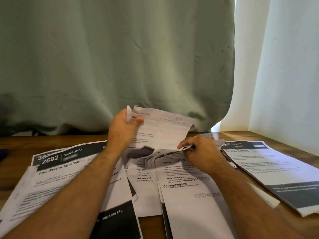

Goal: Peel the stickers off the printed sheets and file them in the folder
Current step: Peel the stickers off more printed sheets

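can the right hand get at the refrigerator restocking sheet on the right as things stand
Probably yes, once it lets go. The right hand is pinching the lower edge of the torn sheet that the left hand holds up. The Refrigerator Restocking sheet lies uncovered just to its right, nothing between.

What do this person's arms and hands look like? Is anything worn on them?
Both forearms are bare right to the bottom of the picture: no sleeves show. The left hand and right hand wear no gloves, and no watch or bracelet shows at the wrists. No rings can be made out.
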The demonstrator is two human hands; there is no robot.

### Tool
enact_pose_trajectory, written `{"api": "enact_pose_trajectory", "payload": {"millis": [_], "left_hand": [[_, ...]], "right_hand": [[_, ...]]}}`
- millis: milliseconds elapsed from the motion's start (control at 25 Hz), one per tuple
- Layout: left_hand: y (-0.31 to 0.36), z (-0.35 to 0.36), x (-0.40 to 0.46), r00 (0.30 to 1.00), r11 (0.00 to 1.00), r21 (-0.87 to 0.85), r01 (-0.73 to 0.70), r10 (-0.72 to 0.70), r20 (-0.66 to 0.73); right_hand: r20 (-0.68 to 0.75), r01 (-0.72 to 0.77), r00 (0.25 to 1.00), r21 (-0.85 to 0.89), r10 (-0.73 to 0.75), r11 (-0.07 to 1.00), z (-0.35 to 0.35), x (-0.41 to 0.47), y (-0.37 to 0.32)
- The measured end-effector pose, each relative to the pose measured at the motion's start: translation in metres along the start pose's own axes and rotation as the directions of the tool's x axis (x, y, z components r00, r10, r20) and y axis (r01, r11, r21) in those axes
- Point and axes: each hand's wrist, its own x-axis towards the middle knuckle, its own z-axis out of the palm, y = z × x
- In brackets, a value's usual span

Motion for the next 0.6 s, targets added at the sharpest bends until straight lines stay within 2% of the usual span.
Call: {"api": "enact_pose_trajectory", "payload": {"millis": [280,480,600], "left_hand": [[0.067,-0.023,0.035,0.965,0.984,-0.062,-0.168,0.152,-0.215],[0.120,-0.041,0.037,0.922,0.935,-0.243,-0.258,0.163,-0.352],[0.135,-0.058,0.025,0.879,0.906,-0.256,-0.336,0.205,-0.430]], "right_hand": [[-0.005,0.025,1.000,-0.016,-0.025,1.000,-0.005,-0.006,-0.003],[-0.119,0.065,0.992,0.152,-0.047,0.986,-0.009,-0.011,-0.004],[-0.270,0.161,0.954,0.101,-0.129,0.982,-0.012,-0.007,-0.002]]}}
